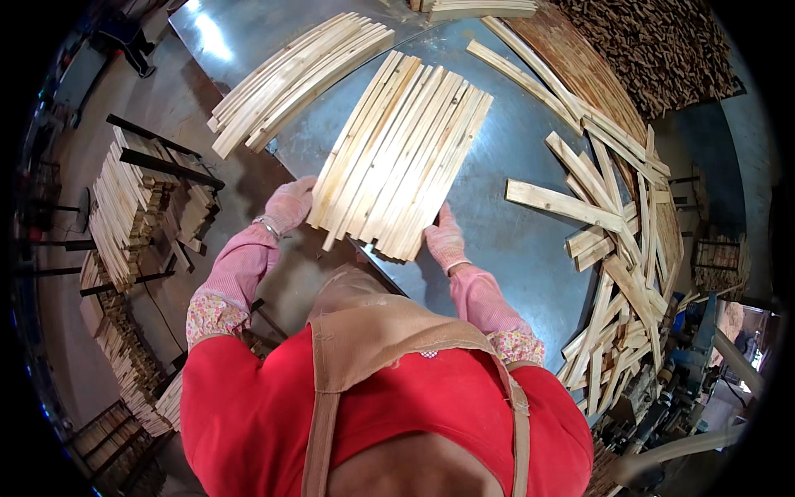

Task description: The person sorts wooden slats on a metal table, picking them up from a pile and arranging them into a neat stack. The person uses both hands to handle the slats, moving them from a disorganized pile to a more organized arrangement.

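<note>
A flat row of pale wooden strips, laid side by side, spans the space between my hands. Its near ends are uneven and hang over the near edge of the metal table. My left hand, in a pink glove, presses the row's left side close to the near end. On the opposite side, my right hand, gloved alike, grips the near right corner. The fingertips of both hands are partly hidden by the wood. Another bundle of strips lies on the table to the far left.
Loose wooden strips lie crisscrossed along the table's right side. Wood stacks stand on black metal racks at the left. A large pile of short wood pieces is at the far right. Machinery sits at the lower right.
</note>
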`<state>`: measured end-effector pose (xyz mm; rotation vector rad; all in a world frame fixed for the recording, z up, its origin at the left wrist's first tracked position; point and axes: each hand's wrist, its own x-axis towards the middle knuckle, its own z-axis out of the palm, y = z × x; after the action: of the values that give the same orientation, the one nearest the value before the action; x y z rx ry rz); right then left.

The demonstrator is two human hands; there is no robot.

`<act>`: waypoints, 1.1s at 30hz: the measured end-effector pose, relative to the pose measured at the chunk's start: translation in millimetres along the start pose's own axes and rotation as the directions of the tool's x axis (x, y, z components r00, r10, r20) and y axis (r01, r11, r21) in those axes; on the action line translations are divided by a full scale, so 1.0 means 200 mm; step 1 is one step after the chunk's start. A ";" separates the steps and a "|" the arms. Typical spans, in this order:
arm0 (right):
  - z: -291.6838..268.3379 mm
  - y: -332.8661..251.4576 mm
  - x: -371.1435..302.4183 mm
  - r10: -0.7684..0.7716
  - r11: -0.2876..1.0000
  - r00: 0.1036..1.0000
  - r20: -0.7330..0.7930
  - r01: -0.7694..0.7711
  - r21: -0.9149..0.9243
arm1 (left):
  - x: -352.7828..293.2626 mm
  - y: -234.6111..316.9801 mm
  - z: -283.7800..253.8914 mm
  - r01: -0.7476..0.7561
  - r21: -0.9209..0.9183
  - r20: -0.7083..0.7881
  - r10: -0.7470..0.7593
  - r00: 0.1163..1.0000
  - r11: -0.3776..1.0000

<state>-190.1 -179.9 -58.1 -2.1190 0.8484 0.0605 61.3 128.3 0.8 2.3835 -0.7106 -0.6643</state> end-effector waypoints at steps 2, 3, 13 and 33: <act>0.07 -0.13 0.04 0.017 0.999 0.999 0.029 -0.017 -0.028 | 0.07 -0.03 -0.08 0.204 -0.090 0.019 -0.203 0.979 0.975; 0.11 -0.22 0.06 0.033 0.998 0.997 0.070 -0.036 0.045 | 0.09 -0.06 -0.14 0.098 -0.060 -0.096 -0.104 0.990 0.993; 0.04 -0.40 0.32 -0.056 0.974 0.989 0.135 0.025 0.224 | 0.28 0.04 -0.46 0.041 0.355 -0.210 0.037 0.977 0.934; -0.17 0.11 0.47 0.329 0.797 0.863 -0.384 -0.035 0.604 | 0.28 1.00 0.58 -0.454 0.324 0.115 0.441 0.890 0.830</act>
<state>-137.5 -265.1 -81.4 -1.4644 1.1853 -0.5754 -32.0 -88.1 26.4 2.3695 -1.4501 -0.4021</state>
